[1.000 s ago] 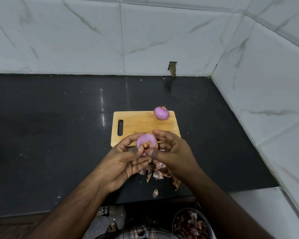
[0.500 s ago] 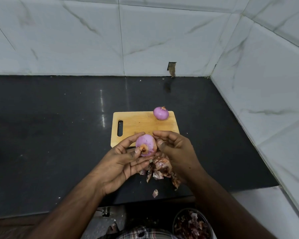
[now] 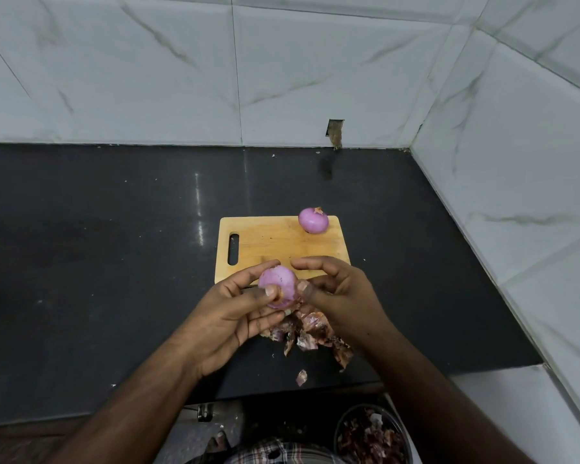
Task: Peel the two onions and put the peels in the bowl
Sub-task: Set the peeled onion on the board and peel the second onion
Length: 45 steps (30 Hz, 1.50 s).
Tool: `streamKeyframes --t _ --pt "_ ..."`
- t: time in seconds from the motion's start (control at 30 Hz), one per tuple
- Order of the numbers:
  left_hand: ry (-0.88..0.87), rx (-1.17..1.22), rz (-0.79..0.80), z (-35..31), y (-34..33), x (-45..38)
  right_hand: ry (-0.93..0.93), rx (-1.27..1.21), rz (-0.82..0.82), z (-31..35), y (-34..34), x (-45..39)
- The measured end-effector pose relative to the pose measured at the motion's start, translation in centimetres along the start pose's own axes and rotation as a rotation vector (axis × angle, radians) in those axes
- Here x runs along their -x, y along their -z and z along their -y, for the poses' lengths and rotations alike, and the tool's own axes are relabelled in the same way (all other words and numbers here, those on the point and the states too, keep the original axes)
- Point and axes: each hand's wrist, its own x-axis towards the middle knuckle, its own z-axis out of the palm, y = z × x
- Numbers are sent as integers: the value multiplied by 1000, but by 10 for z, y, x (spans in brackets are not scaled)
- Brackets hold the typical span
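Just before the cutting board (image 3: 282,244), the left hand (image 3: 230,316) has turned the gripped onion (image 3: 278,286) while the right hand (image 3: 337,291) pinches off remaining skin.

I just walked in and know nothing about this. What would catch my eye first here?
Two bare hands over the dark counter: the left hand grips a pink peeled onion while the right hand pinches at its edge. A second peeled onion sits on the wooden cutting board's far right corner. Loose peels lie heaped beneath the hands.

Left grip (image 3: 238,309) curled, right grip (image 3: 335,289) seemingly pinching
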Motion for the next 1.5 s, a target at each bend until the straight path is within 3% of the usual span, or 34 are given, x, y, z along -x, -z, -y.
streamKeyframes --t 0.1,0.43,0.73,0.83,0.9,0.97,1.07,1.5 --pt "-9 -64 -26 -2 -2 -2 32 128 42 0 -3 0" --pt "38 -1 -30 -7 1 -5 -25 -24 -58 -10 5 -9" --pt "81 83 -35 -10 -1 -3 -54 561 72 -7 14 -1" --pt "78 36 -71 -8 -4 -3 -17 467 -25 1 14 2" --pt "65 5 -98 -6 -6 -4 30 354 -3 4 5 3" --pt "57 -34 -107 -3 -9 -4 95 374 30 3 -9 4" --pt "55 -43 -134 0 -12 -3 176 450 -78 -4 -20 3" --pt "4 13 -141 -2 -19 -2 349 311 -234 -19 -13 -3"
